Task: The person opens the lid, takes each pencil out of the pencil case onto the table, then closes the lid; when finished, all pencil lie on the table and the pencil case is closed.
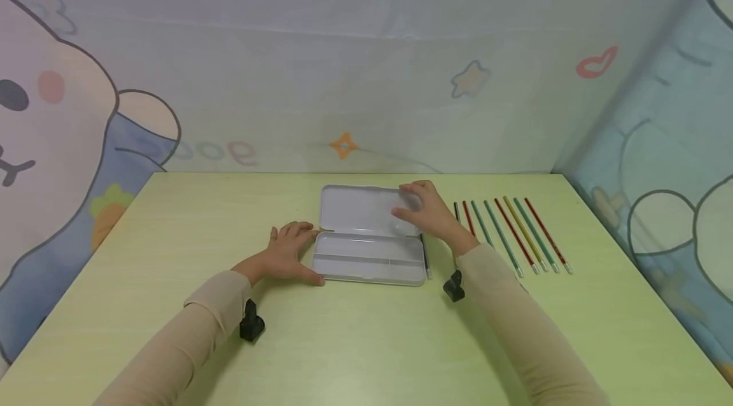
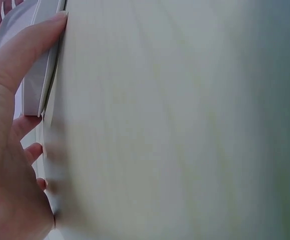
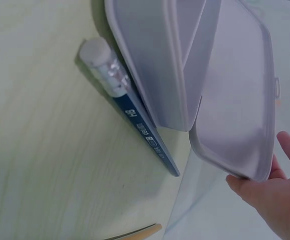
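Observation:
A pale grey pencil case [image 1: 366, 271] lies unfolded on the table, its lid [image 1: 361, 210] leaning back behind the divided tray. My left hand [image 1: 283, 253] rests at the case's left end with fingers spread; its thumb [image 2: 32, 45] lies against the front edge. With thumb and fingers, my right hand [image 1: 426, 210] pinches the lid's right edge; the right wrist view shows fingertips [image 3: 240, 184] on the lid's rim. Close along the tray's right side lies a dark blue pencil [image 3: 139, 122] with a white eraser, also visible in the head view.
Several red, green and yellow pencils [image 1: 515, 228] lie in a slanted row on the table [image 1: 366, 342], right of the case; my right forearm partly covers them. Behind the table hangs a cartoon-printed cloth [image 1: 286, 75]. A black wrist camera [image 1: 251, 322] sits under my left cuff.

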The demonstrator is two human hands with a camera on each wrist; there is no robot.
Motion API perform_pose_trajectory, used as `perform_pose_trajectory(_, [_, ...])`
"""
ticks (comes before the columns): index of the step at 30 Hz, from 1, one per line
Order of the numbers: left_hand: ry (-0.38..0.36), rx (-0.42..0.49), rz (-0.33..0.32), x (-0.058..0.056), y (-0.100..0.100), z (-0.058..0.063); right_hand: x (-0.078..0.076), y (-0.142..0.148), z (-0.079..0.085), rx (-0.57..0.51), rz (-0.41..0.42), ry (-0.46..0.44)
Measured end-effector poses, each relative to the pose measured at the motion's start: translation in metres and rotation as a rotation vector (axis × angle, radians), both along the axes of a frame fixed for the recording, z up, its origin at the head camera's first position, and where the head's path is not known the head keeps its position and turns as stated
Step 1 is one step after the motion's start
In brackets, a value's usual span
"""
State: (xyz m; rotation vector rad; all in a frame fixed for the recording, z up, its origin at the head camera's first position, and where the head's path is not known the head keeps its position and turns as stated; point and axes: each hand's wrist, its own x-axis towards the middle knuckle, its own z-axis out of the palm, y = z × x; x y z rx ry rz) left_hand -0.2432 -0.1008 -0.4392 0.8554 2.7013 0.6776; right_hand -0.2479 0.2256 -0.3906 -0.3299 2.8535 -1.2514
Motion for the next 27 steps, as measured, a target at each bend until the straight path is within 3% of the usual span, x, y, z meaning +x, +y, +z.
perform_pose_trajectory(13, [-0.002, -0.002, 0.002, -0.001, 0.000, -0.002, 0.017, 0.000, 0.007, -0.085, 0.031, 0.046])
perform_pose_trajectory(27, [-0.009, 0.010, -0.007, -0.002, 0.000, -0.002, 0.046, 0.000, 0.008, -0.041, 0.090, 0.075])
